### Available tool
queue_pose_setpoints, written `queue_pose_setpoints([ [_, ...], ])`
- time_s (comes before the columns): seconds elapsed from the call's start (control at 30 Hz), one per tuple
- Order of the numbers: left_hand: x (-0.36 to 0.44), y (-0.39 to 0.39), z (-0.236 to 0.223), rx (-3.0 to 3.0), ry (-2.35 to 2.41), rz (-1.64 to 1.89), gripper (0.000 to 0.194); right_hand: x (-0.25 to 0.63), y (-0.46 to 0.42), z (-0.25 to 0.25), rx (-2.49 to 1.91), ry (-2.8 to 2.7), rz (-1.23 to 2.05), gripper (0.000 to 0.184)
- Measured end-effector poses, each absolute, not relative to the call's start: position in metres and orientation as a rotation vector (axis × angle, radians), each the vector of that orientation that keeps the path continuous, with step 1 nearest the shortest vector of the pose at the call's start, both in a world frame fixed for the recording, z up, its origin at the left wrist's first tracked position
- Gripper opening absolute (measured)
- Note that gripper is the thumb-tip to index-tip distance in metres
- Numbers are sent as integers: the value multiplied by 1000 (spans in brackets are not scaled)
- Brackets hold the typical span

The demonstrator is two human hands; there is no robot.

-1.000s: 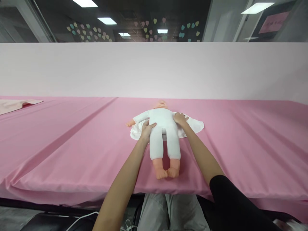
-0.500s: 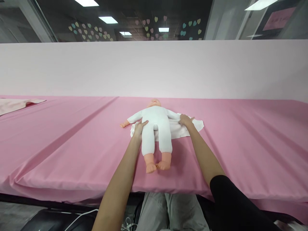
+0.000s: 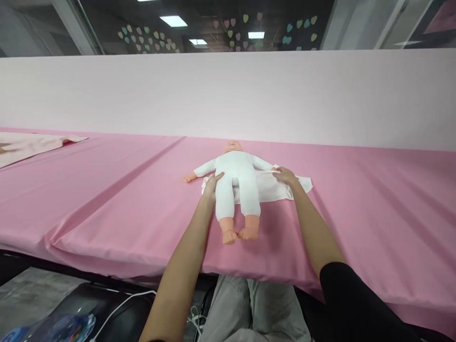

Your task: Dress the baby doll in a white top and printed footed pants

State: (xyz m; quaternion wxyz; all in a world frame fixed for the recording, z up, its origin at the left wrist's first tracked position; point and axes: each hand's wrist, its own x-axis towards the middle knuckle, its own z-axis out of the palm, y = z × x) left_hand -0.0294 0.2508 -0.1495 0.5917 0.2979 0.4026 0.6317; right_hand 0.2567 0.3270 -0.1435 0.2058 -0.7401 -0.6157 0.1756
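Observation:
A baby doll point(image 3: 235, 168) with a white cloth body lies on its back on the pink-covered table, feet towards me and arms spread. Under its hips and to its right spreads a white cloth point(image 3: 274, 190), possibly a garment. My left hand point(image 3: 213, 184) grips the doll's side at the hip, thumb on top and the other fingers hidden beneath. With my right hand point(image 3: 285, 175) I pinch the upper edge of the white cloth beside the doll's hand, and a fold is pulled taut there.
The pink cover point(image 3: 142, 199) drapes over the table's front edge. A pale cloth point(image 3: 32, 145) lies at the far left. Behind the table stands a white partition point(image 3: 221, 95). A black chair point(image 3: 121, 313) with a white cable point(image 3: 123, 304) is below, at left.
The view has shifted slightly, so the scene sits further right. My right hand has moved a little outward along the cloth, near the doll's hand. My left hand stays on the doll's hip.

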Motion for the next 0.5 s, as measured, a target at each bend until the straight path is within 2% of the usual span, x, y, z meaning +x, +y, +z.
queue_pose_setpoints([
  [0.13,-31,255,-152,679,911,1443,19,261,330,-144,-2048,-1675,508,44],
  [0.37,-32,255,-155,643,898,1427,31,265,330,-148,-2076,-1661,473,43],
  [0.5,-31,255,-155,644,899,1433,34,260,329,-150,-2090,-1687,458,35],
])
